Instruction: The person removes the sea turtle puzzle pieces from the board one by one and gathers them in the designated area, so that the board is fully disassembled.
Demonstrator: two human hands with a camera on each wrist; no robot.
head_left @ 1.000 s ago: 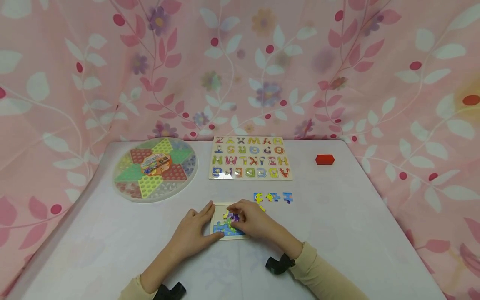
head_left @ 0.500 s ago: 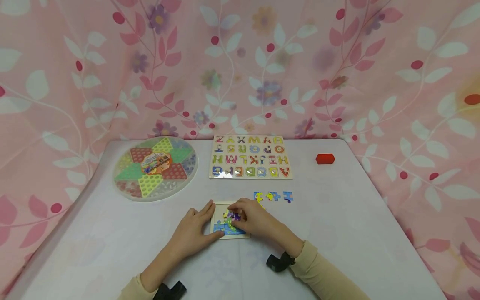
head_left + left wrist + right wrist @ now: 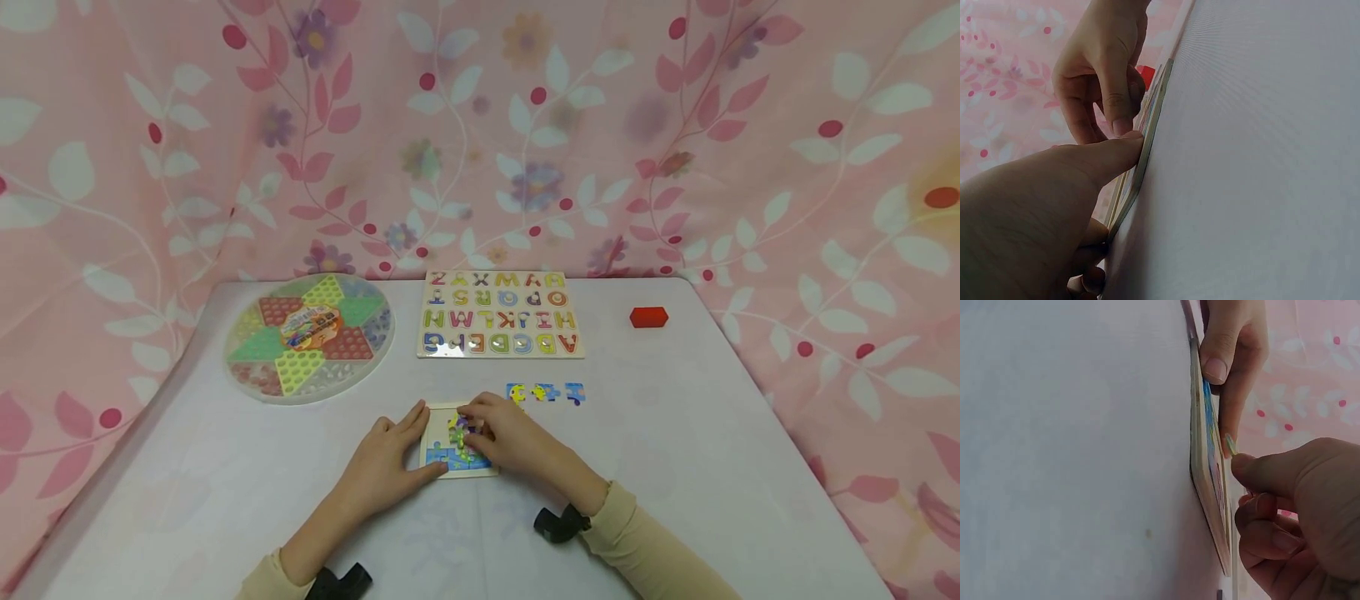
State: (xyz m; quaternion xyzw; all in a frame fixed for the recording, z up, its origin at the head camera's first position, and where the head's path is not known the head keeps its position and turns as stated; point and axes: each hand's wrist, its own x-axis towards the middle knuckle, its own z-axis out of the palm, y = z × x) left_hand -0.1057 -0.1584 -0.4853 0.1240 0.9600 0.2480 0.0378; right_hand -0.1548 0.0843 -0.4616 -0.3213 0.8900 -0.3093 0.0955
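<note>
A small wooden jigsaw tray (image 3: 438, 422) lies on the white cloth, with blue pieces along its near side. My left hand (image 3: 386, 467) rests against its left side, fingers extended, with the thumb on the near edge. In the right wrist view, the left thumb (image 3: 1215, 369) presses on the tray's rim. Over the tray's right half, my right hand (image 3: 517, 435) pinches a puzzle piece (image 3: 1230, 445) between thumb and fingers. Only the piece's green-yellow edge shows there. Green and purple pieces (image 3: 460, 433) show beside the right fingertips, which partly cover the tray.
Several loose jigsaw pieces (image 3: 547, 392) lie beyond the right hand. Behind the tray is a wooden alphabet board (image 3: 491, 327). A round Chinese checkers board (image 3: 266, 343) lies at the left, and a red hexagonal block (image 3: 648, 317) at the right. A floral curtain (image 3: 480, 167) hangs behind.
The right fingers have shifted slightly at the tray, and the green and purple pieces beside them look moved or tilted. The left hand has stayed in place.
</note>
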